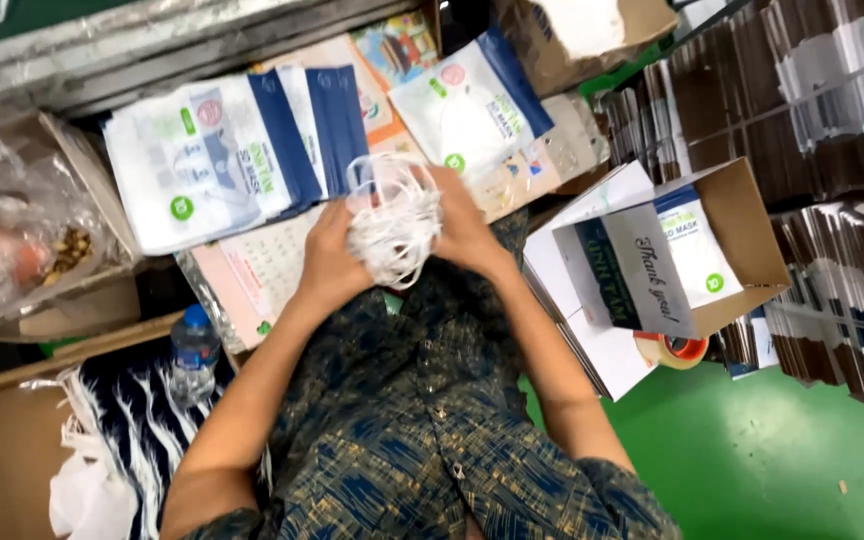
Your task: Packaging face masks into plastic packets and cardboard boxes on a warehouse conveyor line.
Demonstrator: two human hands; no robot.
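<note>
Two hands meet at the middle of the view around one bundle of white face masks [392, 225]. The left hand [330, 255] curls closed on the bundle's left side and the right hand [462, 225] presses closed against its right side, so the masks sit pinched between the palms with ear loops spilling out above and below. The bundle hangs just over the near edge of the desk [252, 275], above the person's patterned lap.

Judging from how things lie, the work looks partly done: the masks in hand are loose and unpacked, while just beyond the left hand lies a fanned stack of flat white and blue pouches [222, 150], and beyond the right hand a single white and blue pouch [472, 105] rests on printed sheets. To the right of the right hand stands an open cardboard box [742, 235] that already holds one pouch upright behind a printed flap; most of the box looks unfilled.

Open room is scarce. Near the left hand a water bottle [194, 350] stands below the desk edge, and farther left a clear plastic bag [22, 230] fills a carton. Below the box lies a roll of tape [677, 350] at the edge of the green floor [752, 450]. Far right, stacks of folded cartons [832, 110] wall that side.
</note>
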